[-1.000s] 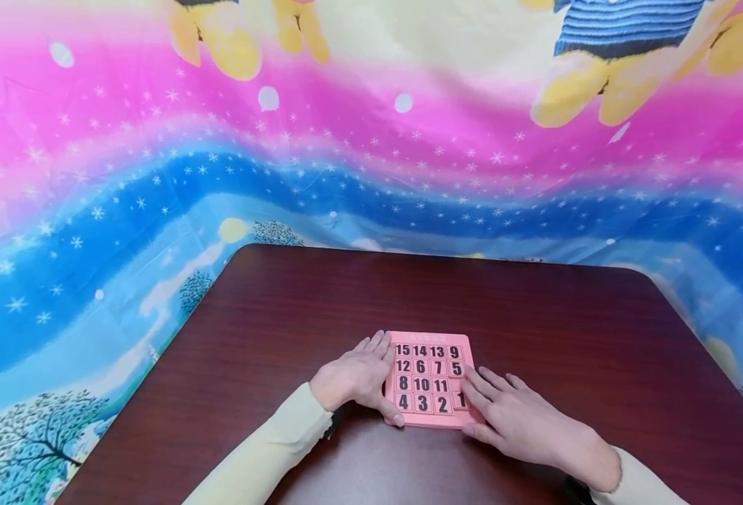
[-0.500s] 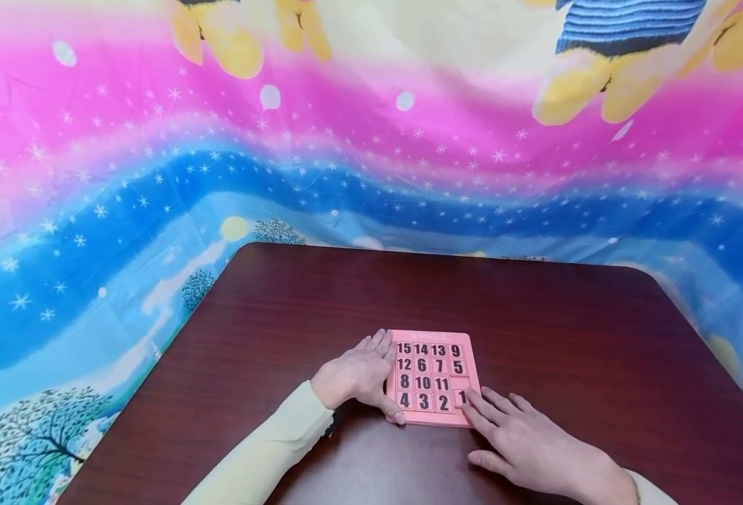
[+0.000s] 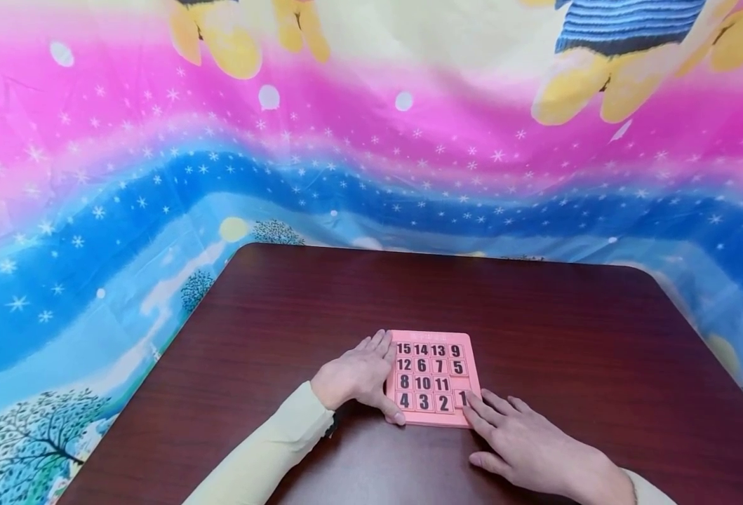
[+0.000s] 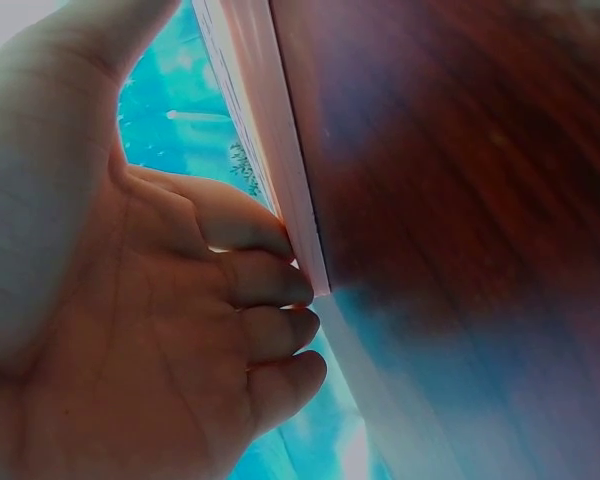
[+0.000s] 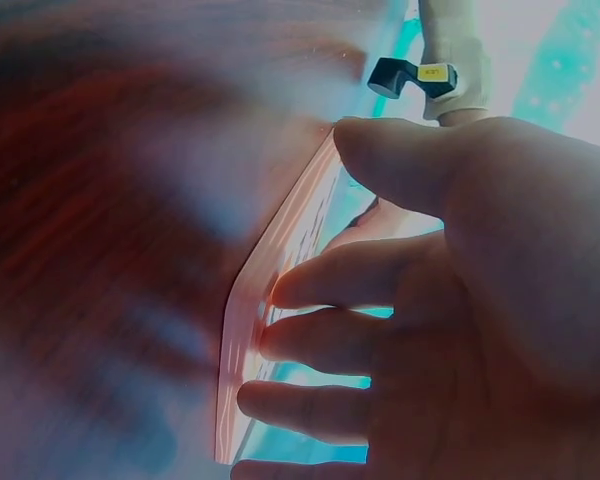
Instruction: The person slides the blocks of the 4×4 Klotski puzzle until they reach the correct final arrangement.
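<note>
Pink number puzzle (image 3: pixel 431 379) lies on the tabletop (image 3: pixel 320 301), tiles (image 3: pixel 422 366) out of counting order; the 1 tile (image 3: pixel 460 398) looks only partway into the gap (image 3: pixel 459 384) above — left hand (image 3: pixel 358 373) outstretched against its left side, right hand (image 3: pixel 523 438), fingers straight, touching that tile.

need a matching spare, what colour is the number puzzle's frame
Pink; the puzzle frame shows best in the head view.

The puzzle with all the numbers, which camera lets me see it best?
The head view: it looks down on the puzzle, so its numbers can be read. The left wrist and right wrist views show mostly its edge, without readable numbers.
</note>
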`<act>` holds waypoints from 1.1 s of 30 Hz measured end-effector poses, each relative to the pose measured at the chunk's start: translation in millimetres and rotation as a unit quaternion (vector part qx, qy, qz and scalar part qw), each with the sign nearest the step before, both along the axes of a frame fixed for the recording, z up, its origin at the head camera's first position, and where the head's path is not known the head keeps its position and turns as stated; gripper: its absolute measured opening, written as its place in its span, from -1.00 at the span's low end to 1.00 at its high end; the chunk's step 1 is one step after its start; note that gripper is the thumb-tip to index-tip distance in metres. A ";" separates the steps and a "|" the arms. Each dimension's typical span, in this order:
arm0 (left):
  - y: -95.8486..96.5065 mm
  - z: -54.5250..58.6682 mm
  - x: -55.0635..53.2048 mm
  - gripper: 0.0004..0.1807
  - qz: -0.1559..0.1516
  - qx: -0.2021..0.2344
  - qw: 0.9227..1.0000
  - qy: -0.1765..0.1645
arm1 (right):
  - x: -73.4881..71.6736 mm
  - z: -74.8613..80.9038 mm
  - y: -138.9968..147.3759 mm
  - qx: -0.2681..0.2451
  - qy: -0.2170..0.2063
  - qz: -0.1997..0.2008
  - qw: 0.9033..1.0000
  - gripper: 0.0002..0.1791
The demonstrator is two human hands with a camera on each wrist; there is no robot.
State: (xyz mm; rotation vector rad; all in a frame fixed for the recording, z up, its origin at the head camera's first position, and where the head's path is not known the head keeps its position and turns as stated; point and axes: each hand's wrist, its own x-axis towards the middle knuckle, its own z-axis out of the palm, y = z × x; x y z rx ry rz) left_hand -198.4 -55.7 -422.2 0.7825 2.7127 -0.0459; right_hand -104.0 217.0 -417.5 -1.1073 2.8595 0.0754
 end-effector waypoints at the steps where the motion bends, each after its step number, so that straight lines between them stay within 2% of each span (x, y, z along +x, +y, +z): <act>1: 0.9 0.2 -0.2 0.46 -0.001 0.001 1.000 0.001 | 0.0 0.6 0.7 0.000 -0.005 -0.003 1.000 -0.26; 5: 3.5 1.1 -1.4 0.46 -0.004 0.000 1.000 0.003 | -0.3 2.3 2.8 -0.004 -0.007 -0.008 1.000 -0.29; 14: 4.0 1.4 -2.7 0.46 -0.007 0.004 1.000 0.003 | -2.8 -3.5 2.6 -0.011 0.058 -0.002 0.998 -0.33; 19: 2.0 1.2 0.1 0.46 -0.001 0.007 1.000 -0.005 | -6.6 -4.0 -0.4 -0.007 0.038 -0.010 0.999 -0.32; 33: 0.6 2.7 0.4 0.44 0.000 -0.001 1.000 -0.006 | -14.1 -3.2 -5.1 -0.008 0.042 -0.012 0.999 -0.33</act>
